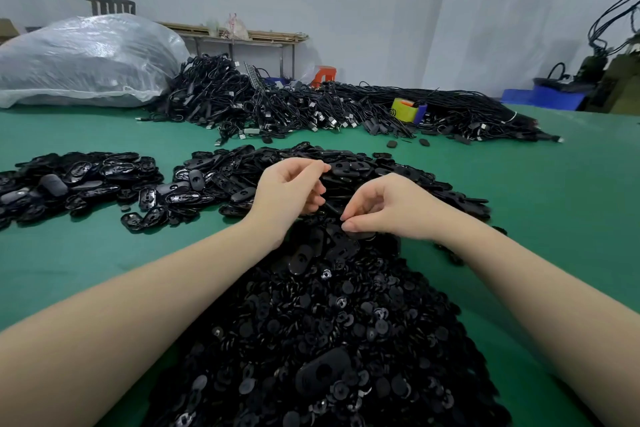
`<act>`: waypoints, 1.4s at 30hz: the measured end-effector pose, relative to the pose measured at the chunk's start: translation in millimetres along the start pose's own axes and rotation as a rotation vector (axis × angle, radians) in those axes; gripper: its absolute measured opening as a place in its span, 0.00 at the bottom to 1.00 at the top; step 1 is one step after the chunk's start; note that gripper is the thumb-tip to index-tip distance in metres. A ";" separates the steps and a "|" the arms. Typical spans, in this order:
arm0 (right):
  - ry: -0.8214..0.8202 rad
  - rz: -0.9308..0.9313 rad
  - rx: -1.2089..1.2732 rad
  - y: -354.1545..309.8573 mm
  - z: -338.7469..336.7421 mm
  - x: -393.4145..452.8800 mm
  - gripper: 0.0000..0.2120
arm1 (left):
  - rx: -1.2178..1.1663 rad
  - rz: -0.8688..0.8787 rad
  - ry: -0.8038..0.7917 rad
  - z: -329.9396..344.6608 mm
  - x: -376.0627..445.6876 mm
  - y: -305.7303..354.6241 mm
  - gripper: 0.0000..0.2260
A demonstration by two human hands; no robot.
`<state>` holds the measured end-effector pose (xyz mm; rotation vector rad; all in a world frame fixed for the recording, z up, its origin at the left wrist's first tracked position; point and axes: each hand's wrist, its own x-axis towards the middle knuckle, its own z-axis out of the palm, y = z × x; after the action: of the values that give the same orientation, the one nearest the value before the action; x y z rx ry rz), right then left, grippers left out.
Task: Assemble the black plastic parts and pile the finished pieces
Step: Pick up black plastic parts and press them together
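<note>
My left hand (291, 191) and my right hand (384, 208) meet above the middle of a green table (86, 253). Between them they hold a thin black plastic piece (331, 208); my left fingers curl round one end and my right thumb and finger pinch the other. Below lies a big heap of small round black parts (329, 340), with one larger oval shell (320, 374) on top. Behind my hands spreads a pile of flat oval black shells (363, 170).
A second pile of oval shells (79, 184) lies at the left. Tangled black cables (311, 107) cover the far table, with a yellow tape dispenser (408, 109) among them. A large clear plastic bag (86, 59) sits at the back left; blue bins (543, 97) stand at the right.
</note>
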<state>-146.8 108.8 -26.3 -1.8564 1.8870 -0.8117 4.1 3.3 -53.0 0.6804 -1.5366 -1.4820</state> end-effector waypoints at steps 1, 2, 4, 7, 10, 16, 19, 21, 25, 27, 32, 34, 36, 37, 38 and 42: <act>0.008 0.002 0.021 1.1 -0.2 0.1 0.04 | -0.011 0.001 0.011 1.8 -0.4 0.2 0.10; 0.012 0.006 0.039 2.3 -0.9 0.1 0.04 | -0.025 -0.004 0.020 3.3 -1.1 0.6 0.11; 0.014 0.024 0.068 4.1 -3.4 -0.2 0.04 | -0.060 -0.021 0.038 5.3 -1.4 1.2 0.09; 0.028 0.050 0.177 3.6 -7.3 -2.1 0.03 | -0.116 -0.067 0.058 3.1 1.1 5.1 0.06; 0.071 0.074 0.266 1.1 -8.9 -3.3 0.03 | -0.191 -0.135 0.004 -4.8 5.6 10.0 0.05; 0.220 0.124 0.544 -2.1 0.6 1.3 0.06 | 0.104 0.053 -0.219 -10.1 3.5 -0.1 0.03; 0.293 0.080 0.617 -3.7 5.5 3.3 0.08 | 0.139 0.092 -0.354 -5.5 -0.5 -1.2 0.07; 0.330 0.050 0.616 -4.4 8.2 3.8 0.07 | 0.117 0.073 -0.405 -5.9 0.2 -0.4 0.12; 0.480 0.058 0.723 1.1 17.0 5.9 0.03 | 0.082 0.018 -0.338 -10.1 6.8 -0.3 0.11; 0.592 0.061 0.645 8.8 23.7 4.2 0.02 | 0.081 0.009 -0.301 -12.5 9.2 -3.1 0.11; 0.620 0.107 0.627 17.2 35.5 0.2 0.02 | 0.126 0.055 -0.245 -15.5 11.2 -7.6 0.11; 0.614 0.154 0.782 16.2 35.4 2.3 0.02 | 0.131 0.063 -0.220 -14.8 12.3 -8.6 0.11; 0.594 0.181 0.950 15.1 35.6 4.2 0.03 | 0.118 0.062 -0.201 -14.1 12.7 -9.3 0.12; 0.585 0.182 1.009 14.7 36.1 4.8 0.04 | 0.111 0.064 -0.191 -14.3 12.8 -10.2 0.12; 0.582 0.174 1.031 14.1 36.6 5.0 0.04 | 0.106 0.065 -0.182 -14.6 12.8 -10.9 0.11; 0.637 0.071 0.701 14.7 38.5 5.0 0.02 | 0.080 0.052 -0.173 -15.4 13.4 -12.4 0.10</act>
<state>-134.4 97.8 -64.4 -1.1574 1.6226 -1.9031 8.8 -17.5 -63.6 0.5656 -1.7403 -1.4777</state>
